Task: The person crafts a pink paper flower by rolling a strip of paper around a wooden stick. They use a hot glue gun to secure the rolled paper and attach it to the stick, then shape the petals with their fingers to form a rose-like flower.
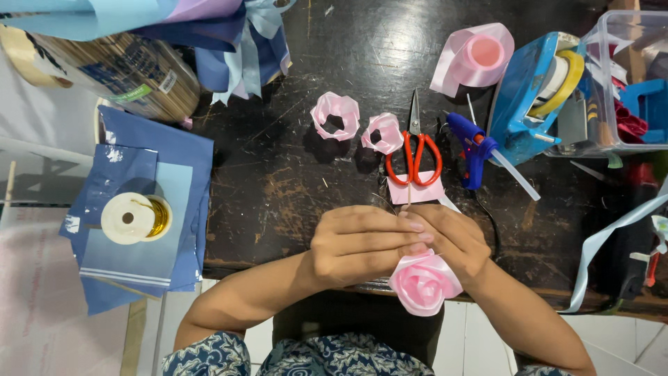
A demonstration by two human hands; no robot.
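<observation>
Far left, a clear tub of thin wooden sticks [136, 76] lies on its side, with folded light-blue and lilac wrapping paper [104, 14] above it. Below that, a stack of blue paper sheets [174, 167] hangs over the edge of the dark wooden table [278, 181], and a white spool of gold wire [132, 218] sits on the stack.

Toward the middle of the table lie two small pink ribbon coils [336, 115], side by side, the right one just beside the red-handled scissors [414, 157], whose blades point away from the person. A flat pink ribbon piece [417, 191] lies under the scissor handles.

At the near edge of the table the left hand [362, 244] is curled, its fingers closed across the base of a pink ribbon rose [424, 282], which hangs just past the table edge, bloom toward the camera. The right hand [452, 240] meets it from the other side, fingers pinching the same base, fingertips of both hands touching. A thin stick rises from between the hands toward the scissors.

Right of the scissors a blue glue gun [473, 146] lies with a clear glue stick jutting from its back. Beyond it sits a roll of pink satin ribbon [476, 56], then a blue tape dispenser [529, 97], and a clear plastic box [626, 76] of mixed supplies at the far right. A pale blue ribbon strip [612, 237] trails over the table's right end
</observation>
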